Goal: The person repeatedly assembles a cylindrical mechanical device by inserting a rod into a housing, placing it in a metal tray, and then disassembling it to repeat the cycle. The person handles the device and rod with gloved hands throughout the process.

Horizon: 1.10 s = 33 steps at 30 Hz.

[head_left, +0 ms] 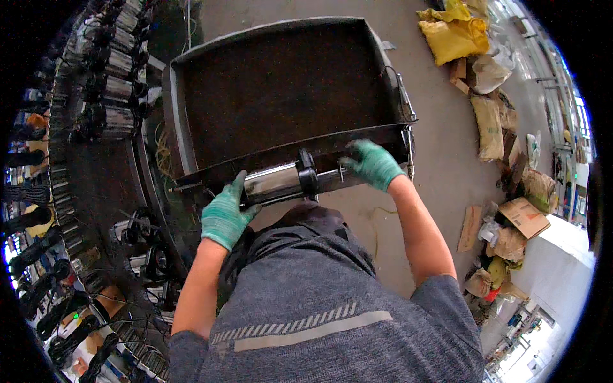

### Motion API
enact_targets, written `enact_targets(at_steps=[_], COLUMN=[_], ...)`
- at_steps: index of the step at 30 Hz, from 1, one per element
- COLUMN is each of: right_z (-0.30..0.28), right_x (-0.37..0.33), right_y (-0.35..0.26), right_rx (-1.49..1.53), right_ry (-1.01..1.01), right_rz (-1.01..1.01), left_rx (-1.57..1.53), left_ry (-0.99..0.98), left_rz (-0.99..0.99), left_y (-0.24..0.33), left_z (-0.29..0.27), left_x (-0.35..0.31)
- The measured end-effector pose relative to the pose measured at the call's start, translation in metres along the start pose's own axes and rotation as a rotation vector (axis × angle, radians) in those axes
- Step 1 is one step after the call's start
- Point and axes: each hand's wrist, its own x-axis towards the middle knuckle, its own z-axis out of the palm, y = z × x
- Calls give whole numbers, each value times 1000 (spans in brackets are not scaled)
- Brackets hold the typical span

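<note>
A shiny silver metal cylinder with a black collar lies sideways at the near edge of a large dark metal bin. My left hand, in a green glove, grips the cylinder's left end, its fingers spread around it. From the collar a thin metal rod sticks out to the right, with a small crosspiece near its tip. My right hand, also green-gloved, is at the rod's tip. Its fingertips are smeared by motion, and whether they touch the rod I cannot tell.
Along the left stand rows of similar silver cylinders with black coiled cables. Across the floor on the right lie a yellow sack, beige sacks and flattened cardboard. A metal rod handle lines the bin's right side.
</note>
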Motion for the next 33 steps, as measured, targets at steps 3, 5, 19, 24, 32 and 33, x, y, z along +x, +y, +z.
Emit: enact_targets(at_steps=[3, 5, 19, 24, 32, 33], right_z=[25, 30, 22, 34, 42, 42], right_x=[-6, -3, 11, 13, 1, 2], right_y=[24, 21, 11, 29, 40, 41], right_rx=[-168, -169, 126, 735, 1046, 1027], right_ry=[-210, -236, -539, -538, -488, -505], right_rz=[-155, -164, 12, 286, -87, -50], left_rx=[158, 207, 249, 217, 203, 213], left_ry=[-40, -21, -110, -120, -136, -134], left_rz=[-34, 1, -49, -82, -92, -90], left_y=[2, -3, 9, 14, 20, 18], left_z=[9, 14, 6, 4, 2, 3], left_x=[9, 11, 19, 18, 20, 20])
